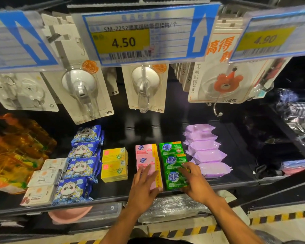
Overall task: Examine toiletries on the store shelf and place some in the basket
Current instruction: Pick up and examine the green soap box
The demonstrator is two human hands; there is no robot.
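Note:
On the black shelf [113, 191] lie rows of toiletries. My left hand [143, 189] rests with straight fingers on the front pink soap pack [157, 180]; more pink packs [145, 151] lie behind it. My right hand [195, 182] curls its fingers and thumb round the right side of the front green soap pack [173, 178]. Two further green packs [171, 148] sit behind. Yellow soap boxes [114, 170] lie to the left, and purple packets [206, 147] to the right. No basket is in view.
Blue panda packets [81, 164] and white boxes [42, 178] fill the left of the shelf, beside orange bottles [11, 155]. Hook cards [84, 88] hang above, under price tags [139, 36]. A lower shelf holds a pink basin [69, 213]. Striped floor tape [280, 217] runs below.

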